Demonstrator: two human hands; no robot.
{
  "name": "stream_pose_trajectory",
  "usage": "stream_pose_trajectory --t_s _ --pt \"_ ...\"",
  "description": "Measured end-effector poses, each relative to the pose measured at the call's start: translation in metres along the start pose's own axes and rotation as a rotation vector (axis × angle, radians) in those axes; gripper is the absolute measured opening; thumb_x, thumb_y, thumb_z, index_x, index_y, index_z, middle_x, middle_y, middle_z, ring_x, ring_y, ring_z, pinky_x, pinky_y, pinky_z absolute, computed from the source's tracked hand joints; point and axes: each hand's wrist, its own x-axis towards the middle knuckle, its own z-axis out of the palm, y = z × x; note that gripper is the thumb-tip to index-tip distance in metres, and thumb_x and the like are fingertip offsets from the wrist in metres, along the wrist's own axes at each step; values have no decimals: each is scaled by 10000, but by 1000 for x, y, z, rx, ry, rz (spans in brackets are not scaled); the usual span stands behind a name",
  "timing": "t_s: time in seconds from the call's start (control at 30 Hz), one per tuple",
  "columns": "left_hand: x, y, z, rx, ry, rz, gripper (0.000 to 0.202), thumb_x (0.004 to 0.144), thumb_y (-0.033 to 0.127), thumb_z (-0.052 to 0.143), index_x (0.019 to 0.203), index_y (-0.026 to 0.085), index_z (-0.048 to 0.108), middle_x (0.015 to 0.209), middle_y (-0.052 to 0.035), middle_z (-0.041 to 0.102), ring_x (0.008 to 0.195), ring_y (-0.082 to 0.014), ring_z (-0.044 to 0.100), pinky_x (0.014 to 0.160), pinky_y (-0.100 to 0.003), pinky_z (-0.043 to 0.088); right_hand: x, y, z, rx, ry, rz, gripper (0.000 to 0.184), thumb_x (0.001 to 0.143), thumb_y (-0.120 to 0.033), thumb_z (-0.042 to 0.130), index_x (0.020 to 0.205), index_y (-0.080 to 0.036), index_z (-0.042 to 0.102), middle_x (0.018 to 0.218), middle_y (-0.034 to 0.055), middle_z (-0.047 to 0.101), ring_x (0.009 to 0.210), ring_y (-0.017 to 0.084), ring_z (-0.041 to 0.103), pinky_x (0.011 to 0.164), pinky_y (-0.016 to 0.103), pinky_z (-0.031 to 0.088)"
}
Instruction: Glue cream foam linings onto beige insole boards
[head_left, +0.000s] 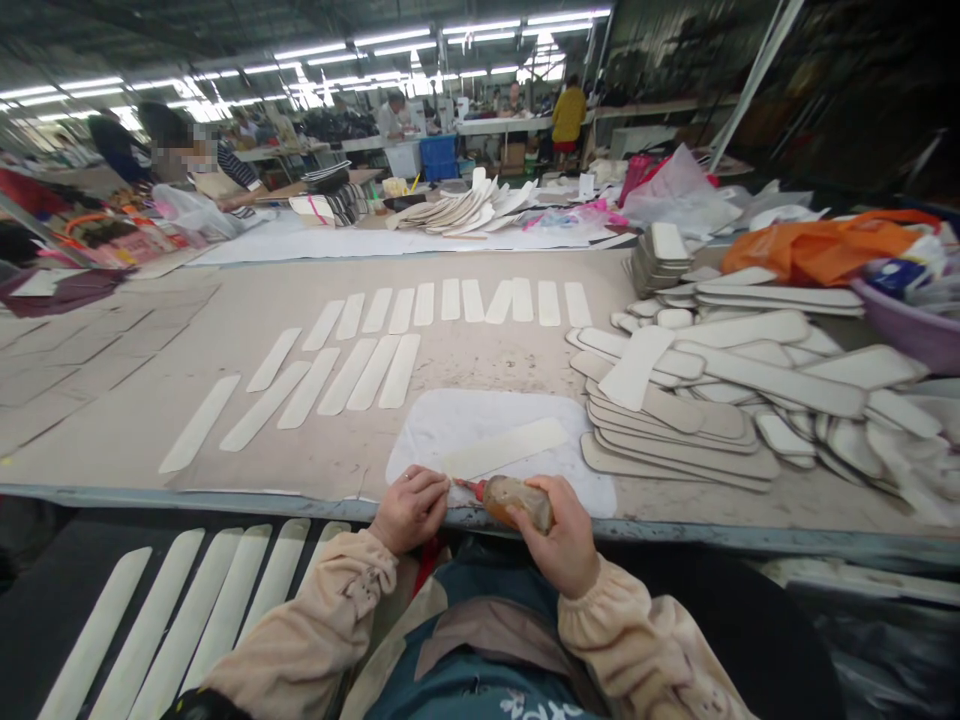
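The bottle point(517, 502) is lying tilted over the near edge of the white sheet point(427, 430), its red nozzle point(472, 488) pointing left. The right grip point(559, 535) is wrapping its base, fingers closed round it, probably because a hold that far back is leaving the nozzle free to aim. The left grip point(411, 508) is resting at the desk's near edge beside the nozzle tip, fingers curled; whether it is pinching anything, I cannot tell. Just beyond, one strip point(517, 445) is lying slantwise on the sheet, which is perhaps shielding the desk point(495, 360) from drips. Farther out, pale strips point(424, 303) are lying in two loose rows, mostly apart, likely so that their faces are not sticking together. Longer strips point(154, 615) are fanning across a black surface point(67, 550) at lower left. On the right, pads point(679, 455) are piling up within easy reach, with an orange bag point(817, 250) and a purple basin point(907, 325) sitting behind. The desk is showing scuffs and dark specks. Beyond, tube lights point(405, 37) are shining over a large workshop, where a person in yellow point(568, 115) is standing among other workers.
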Motion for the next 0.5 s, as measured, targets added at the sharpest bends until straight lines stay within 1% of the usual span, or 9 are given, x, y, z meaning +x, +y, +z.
stream_pose_trajectory --t_s 0.1,0.17,0.3,0.43,0.5 --pt "-1 -1 1 -5 5 -10 247 787 110 534 1001 193 624 930 -71 653 845 -175 583 783 -359 498 1 6 -7 -24 20 13 206 803 -300 603 973 -212 527 888 43 561 841 206 540 760 357 468" --pt "0 -1 1 -4 6 -12 235 783 111 542 988 191 626 927 -71 651 846 -174 581 784 -355 496 2 13 -15 -53 61 31 213 807 -314 604 978 -214 528 889 41 561 844 206 540 761 358 464" --pt "1 -2 1 0 9 -1 227 780 107 550 976 193 627 921 -66 649 839 -168 580 785 -346 497 6 31 -36 -128 184 68 242 803 -339 610 992 -211 529 912 45 569 859 210 546 778 364 460" --pt "2 -2 0 -1 9 7 217 787 115 552 974 195 627 920 -68 643 839 -171 576 775 -347 499 13 50 -59 -254 298 83 248 806 -358 603 989 -204 536 914 51 579 867 219 546 799 381 457" --pt "2 -2 0 0 11 6 203 792 121 551 964 194 630 917 -69 641 839 -170 577 778 -346 498 15 58 -67 -312 354 87 254 805 -364 603 986 -199 538 909 54 584 866 224 544 804 388 455"
